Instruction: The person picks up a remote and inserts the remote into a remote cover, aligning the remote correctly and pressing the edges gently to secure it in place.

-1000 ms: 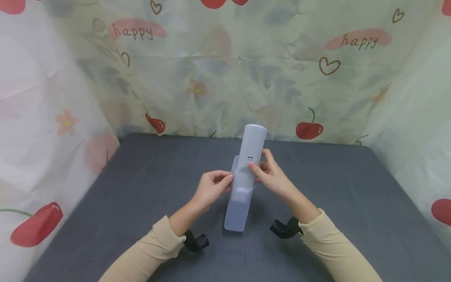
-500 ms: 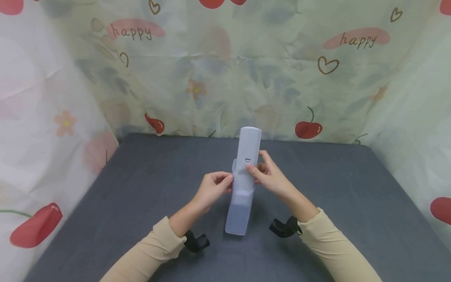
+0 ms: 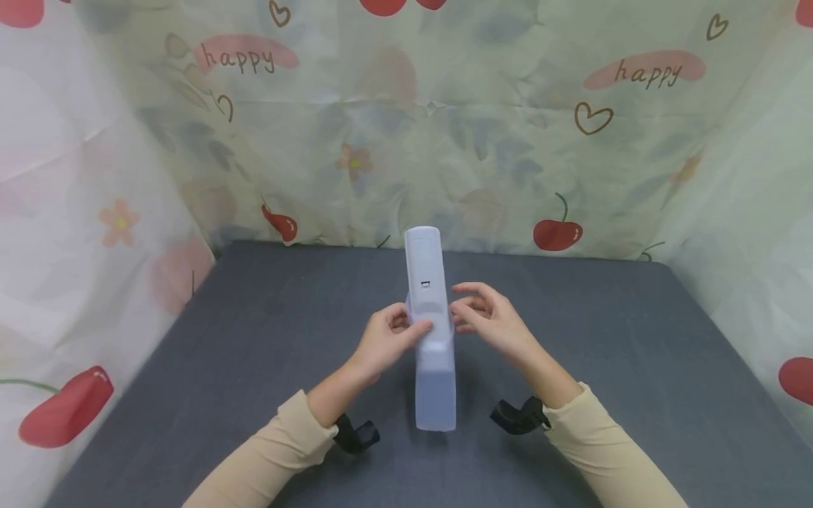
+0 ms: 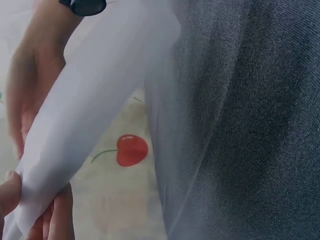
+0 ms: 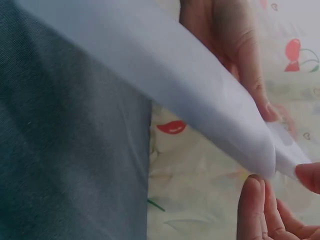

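A white remote point(image 3: 423, 268) stands upright above the table, its lower part inside a translucent silicone sleeve point(image 3: 435, 388). My left hand point(image 3: 387, 339) grips the sleeve's upper rim and the remote, thumb across the front, fingers behind. My right hand point(image 3: 489, 317) hovers just right of the rim with loosely spread fingers and holds nothing that I can see. In the left wrist view the sleeve point(image 4: 95, 115) runs diagonally, with my left fingers point(image 4: 55, 215) at its end. In the right wrist view the sleeve point(image 5: 165, 65) tapers toward my right fingertips point(image 5: 255, 210), which sit at its edge.
A dark grey cloth-covered table point(image 3: 635, 353) lies beneath the hands. A pale printed curtain point(image 3: 508, 141) with cherries and hearts closes off the back and both sides. Black wrist mounts point(image 3: 356, 436) hang under the sleeves.
The remote and sleeve swung from leaning right to upright and shifted slightly left. My right hand let go of the remote and drew back; my left thumb moved onto its front.
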Tool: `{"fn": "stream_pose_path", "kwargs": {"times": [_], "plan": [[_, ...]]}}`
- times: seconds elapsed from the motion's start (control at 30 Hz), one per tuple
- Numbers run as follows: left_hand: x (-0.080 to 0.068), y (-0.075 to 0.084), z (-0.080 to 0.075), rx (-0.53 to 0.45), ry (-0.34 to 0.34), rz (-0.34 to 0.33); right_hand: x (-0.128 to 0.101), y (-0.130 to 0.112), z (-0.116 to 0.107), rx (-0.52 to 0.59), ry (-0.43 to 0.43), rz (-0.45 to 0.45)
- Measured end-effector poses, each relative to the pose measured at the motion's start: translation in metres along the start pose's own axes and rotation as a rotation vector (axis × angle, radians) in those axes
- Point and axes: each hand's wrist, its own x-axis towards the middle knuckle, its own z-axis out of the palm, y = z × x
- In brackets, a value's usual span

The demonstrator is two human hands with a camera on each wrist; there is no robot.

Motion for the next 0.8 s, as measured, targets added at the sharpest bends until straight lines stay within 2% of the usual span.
{"fn": "stream_pose_path", "kwargs": {"times": [0.13, 0.27, 0.4, 0.6, 0.8], "plan": [[0.001, -0.002, 0.000, -0.033, 0.044, 0.033, -0.004, 0.006, -0.001, -0.014, -0.036, 0.030], [0.002, -0.004, 0.000, -0.001, 0.037, 0.068, -0.006, 0.008, 0.002, -0.052, -0.032, 0.011], [0.001, -0.005, 0.000, 0.050, -0.002, 0.106, -0.007, 0.005, 0.008, -0.095, 0.038, -0.018], [0.000, -0.002, 0.000, 0.095, -0.042, 0.148, -0.006, 0.002, 0.014, -0.132, 0.169, -0.016], [0.002, -0.003, -0.001, 0.156, -0.053, 0.165, -0.006, 0.001, 0.017, -0.115, 0.221, -0.015]]}}
